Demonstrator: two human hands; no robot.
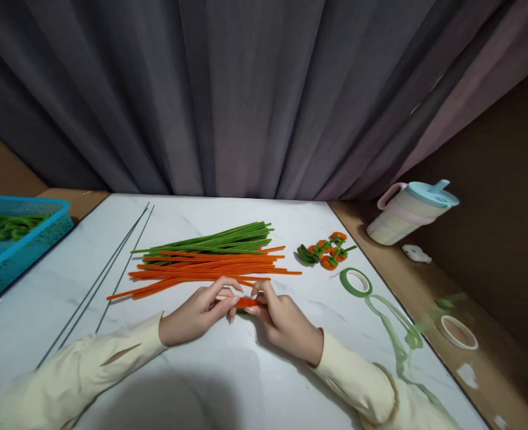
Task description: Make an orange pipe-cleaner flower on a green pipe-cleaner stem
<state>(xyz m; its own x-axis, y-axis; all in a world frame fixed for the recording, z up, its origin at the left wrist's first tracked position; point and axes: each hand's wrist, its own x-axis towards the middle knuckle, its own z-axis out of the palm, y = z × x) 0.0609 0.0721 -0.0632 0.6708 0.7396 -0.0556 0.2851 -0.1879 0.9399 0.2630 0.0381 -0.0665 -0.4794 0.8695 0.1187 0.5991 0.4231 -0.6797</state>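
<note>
Both hands' grip, orange pipe cleaner (247,303) pinched between

Left hand (196,313) and right hand (282,319) meet over white counter (228,382), fingers (228,304) pinching a short orange pipe cleaner piece (247,303) between them. Just behind: orange pipe cleaner pile (210,269), green pipe cleaners (219,240) on top. Thin wires (107,280) at left. Blue basket (22,239) far left. Finished orange-green pieces (324,251), green tape roll (356,282) at right. Lidded jug (410,212) off the counter's right edge.

Marble table (210,382): pipe cleaners (210,257), tape (356,282)
</note>
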